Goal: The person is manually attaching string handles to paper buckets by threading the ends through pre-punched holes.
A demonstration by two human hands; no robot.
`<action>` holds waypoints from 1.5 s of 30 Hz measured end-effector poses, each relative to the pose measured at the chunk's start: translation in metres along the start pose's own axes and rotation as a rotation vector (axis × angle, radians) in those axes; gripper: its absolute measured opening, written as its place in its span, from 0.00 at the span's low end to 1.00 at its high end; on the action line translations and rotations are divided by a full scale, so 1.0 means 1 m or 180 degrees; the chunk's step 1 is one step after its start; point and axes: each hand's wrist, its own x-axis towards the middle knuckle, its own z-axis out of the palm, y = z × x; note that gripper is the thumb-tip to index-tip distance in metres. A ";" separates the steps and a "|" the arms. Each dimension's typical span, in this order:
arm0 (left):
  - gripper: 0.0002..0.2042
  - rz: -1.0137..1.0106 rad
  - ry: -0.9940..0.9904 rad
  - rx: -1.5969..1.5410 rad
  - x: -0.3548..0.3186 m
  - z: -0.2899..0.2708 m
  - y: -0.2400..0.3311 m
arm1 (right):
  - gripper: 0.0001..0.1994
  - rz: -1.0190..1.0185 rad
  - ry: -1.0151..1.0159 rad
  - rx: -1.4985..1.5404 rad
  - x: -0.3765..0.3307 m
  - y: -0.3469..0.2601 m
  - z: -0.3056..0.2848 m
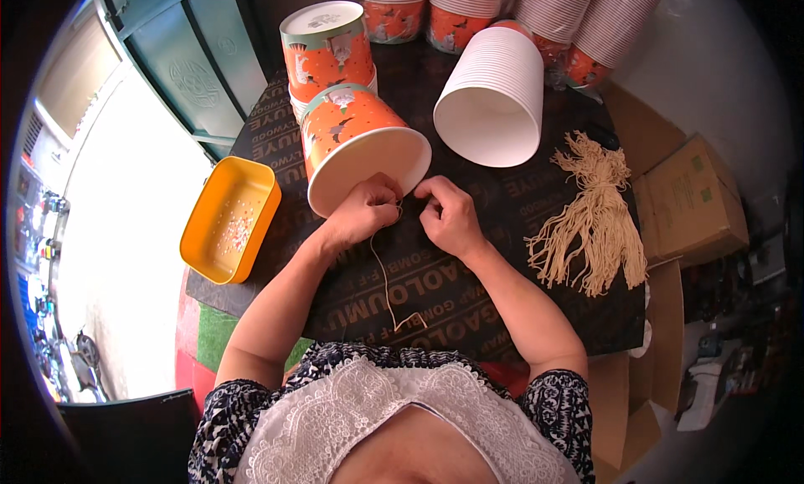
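An orange paper bucket (352,115) with printed figures and a green band lies tipped, its white mouth facing me. My left hand (368,209) is closed at the lower rim, its fingertips partly inside the mouth. A thin beige cord (387,279) makes a small loop at its fingers and trails down onto the table. My right hand (448,216) is curled in a pinch just right of the rim. Whatever its fingertips hold is too small to make out.
Left stands a yellow tub (270,182) with small pale bits inside. Stacked orange buckets (327,57) stand behind; a nested white stack (494,90) lies tipped to the right. Further right are a bundle of beige cords (599,208) and a cardboard box (695,203). More bucket stacks (394,15) line the back.
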 end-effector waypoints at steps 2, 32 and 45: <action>0.07 -0.0012 0.0019 -0.0024 -0.001 0.000 0.001 | 0.11 0.0196 -0.0088 0.0059 0.003 -0.014 -0.004; 0.08 0.0659 0.0260 0.0191 -0.008 0.002 0.009 | 0.07 0.1661 0.0224 0.2696 0.028 -0.008 -0.053; 0.12 -0.0374 0.0385 -0.0413 -0.013 0.005 0.017 | 0.09 0.1664 -0.0251 -0.1856 0.031 -0.011 -0.049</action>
